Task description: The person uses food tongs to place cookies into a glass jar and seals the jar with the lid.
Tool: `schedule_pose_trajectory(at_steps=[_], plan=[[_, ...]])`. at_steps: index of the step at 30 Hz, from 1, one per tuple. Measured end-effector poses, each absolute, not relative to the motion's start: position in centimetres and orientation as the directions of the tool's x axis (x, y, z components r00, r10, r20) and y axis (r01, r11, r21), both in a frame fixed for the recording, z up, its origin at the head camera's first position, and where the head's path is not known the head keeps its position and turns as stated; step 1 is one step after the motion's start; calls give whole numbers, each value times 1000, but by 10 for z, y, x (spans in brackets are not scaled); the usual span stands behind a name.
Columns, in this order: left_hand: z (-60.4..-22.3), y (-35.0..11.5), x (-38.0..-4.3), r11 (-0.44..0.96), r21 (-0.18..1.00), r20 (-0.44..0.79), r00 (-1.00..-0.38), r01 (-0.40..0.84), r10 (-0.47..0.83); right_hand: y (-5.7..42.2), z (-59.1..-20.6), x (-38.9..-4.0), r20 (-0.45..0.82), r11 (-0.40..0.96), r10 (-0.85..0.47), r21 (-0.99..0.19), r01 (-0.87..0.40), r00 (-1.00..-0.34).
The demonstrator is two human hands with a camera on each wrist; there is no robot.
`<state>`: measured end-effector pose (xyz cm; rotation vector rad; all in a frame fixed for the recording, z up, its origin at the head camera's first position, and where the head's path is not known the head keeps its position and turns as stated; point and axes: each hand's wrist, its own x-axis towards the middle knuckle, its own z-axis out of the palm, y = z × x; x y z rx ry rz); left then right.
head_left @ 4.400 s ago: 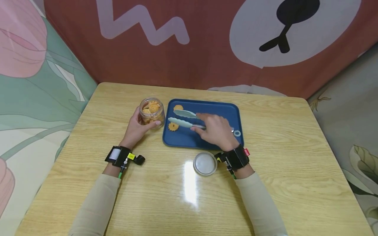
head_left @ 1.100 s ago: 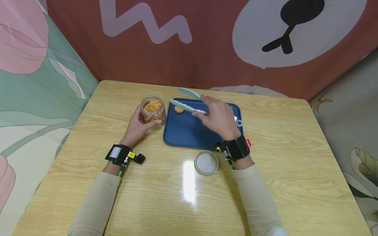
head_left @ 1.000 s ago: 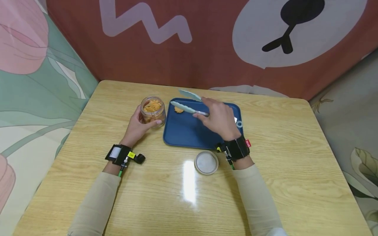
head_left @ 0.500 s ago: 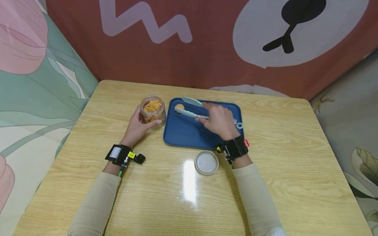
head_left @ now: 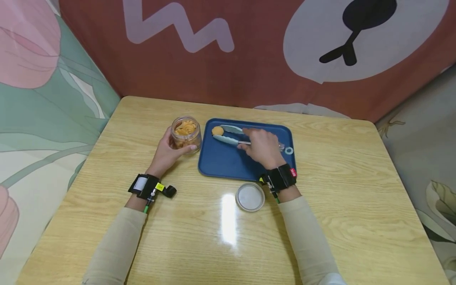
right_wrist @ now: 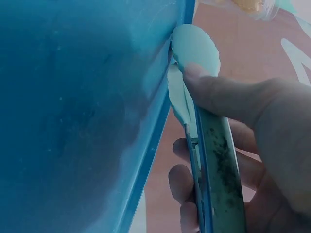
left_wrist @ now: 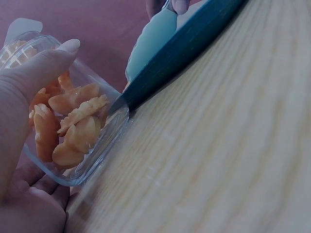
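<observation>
My left hand [head_left: 170, 151] grips a clear jar [head_left: 186, 136] of small golden cookies at the tray's left side, thumb across its front. In the left wrist view several cookies [left_wrist: 73, 116] show through the jar wall. My right hand [head_left: 263, 145] holds a pair of tongs [right_wrist: 218, 165] with pale green tips over the blue tray [head_left: 228, 166]. The tong tips are spread, with one round cookie [head_left: 217, 131] at their ends, near the tray's upper left corner. Whether the tips touch that cookie I cannot tell.
A round lid [head_left: 250, 197] lies on the wooden table [head_left: 185, 237] in front of the tray. The tongs' ring [head_left: 289, 151] shows at the tray's right edge. A red-brown patterned backdrop [head_left: 256, 75] stands behind the table.
Over the last second my right hand has lowered the tongs to the remaining cookie on the tray. A second cookie seen on the tray earlier is gone from there. My left hand keeps its grip.
</observation>
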<state>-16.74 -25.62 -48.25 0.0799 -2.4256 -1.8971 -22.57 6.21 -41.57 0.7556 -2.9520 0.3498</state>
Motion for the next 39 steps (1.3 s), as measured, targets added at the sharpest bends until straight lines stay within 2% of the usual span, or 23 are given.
schedule_pose_trajectory(at_steps=[14, 27, 39], plan=[[-484, -256, -168, 229, 973, 33, -997, 17, -68, 65, -406, -221, 190, 850, -471, -163, -501, -862], [-484, -256, -169, 215, 976, 46, -997, 32, -58, 54, -362, -202, 360, 789, -526, -130, -600, -770], [-485, -256, -169, 203, 978, 61, -997, 49, -52, 23, -346, -195, 330, 735, -591, -156, -660, -736]])
